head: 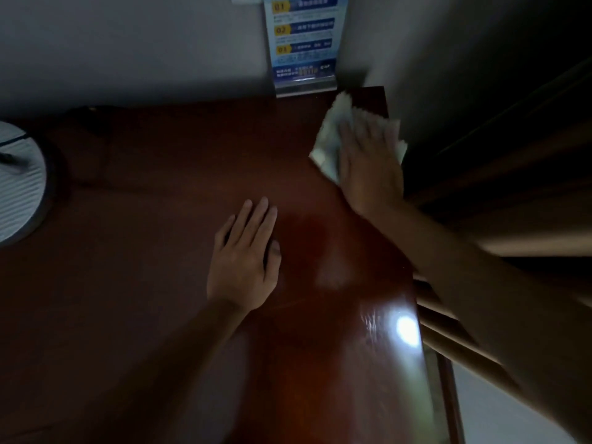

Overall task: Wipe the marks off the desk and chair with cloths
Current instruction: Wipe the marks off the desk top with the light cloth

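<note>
Off to your far left, round white ribbed object (17,184) with dark rim, cut by frame edge; what it is, hard to tell. Straight ahead of you, blue-and-white printed sign (302,40) in clear stand, upright against pale wall (128,49), numbered yellow tags 01, 02, 03 readable, rest blurred. To your right, dim wooden slats (461,341) running diagonally. Light floor (499,408) lower right.

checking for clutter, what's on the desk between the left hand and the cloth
In the head view, only bare glossy desk lies between the flat left hand and the white cloth pressed under the right hand.
</note>
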`<move>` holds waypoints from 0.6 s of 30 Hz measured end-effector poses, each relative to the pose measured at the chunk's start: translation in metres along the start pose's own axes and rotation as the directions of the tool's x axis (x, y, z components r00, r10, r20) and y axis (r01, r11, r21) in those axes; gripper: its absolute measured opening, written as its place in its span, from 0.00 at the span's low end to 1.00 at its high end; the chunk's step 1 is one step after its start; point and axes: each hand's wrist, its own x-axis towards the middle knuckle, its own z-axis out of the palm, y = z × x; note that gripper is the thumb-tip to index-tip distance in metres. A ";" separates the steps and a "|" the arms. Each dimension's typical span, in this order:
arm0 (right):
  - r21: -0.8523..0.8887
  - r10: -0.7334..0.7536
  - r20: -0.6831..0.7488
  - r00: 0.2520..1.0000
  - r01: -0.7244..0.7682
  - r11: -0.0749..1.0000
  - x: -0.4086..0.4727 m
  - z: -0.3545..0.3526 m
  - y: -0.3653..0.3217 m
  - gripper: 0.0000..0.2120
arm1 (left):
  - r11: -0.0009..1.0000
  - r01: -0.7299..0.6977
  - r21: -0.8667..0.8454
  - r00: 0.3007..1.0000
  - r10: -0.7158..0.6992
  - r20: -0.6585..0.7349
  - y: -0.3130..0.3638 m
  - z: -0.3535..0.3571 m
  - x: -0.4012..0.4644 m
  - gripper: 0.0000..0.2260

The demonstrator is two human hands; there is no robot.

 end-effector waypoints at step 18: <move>0.044 -0.101 0.030 0.994 0.099 0.994 -0.025 0.008 -0.052 0.25 | 1.000 -0.008 -0.025 1.000 0.008 -0.016 -0.002 0.002 -0.002 0.24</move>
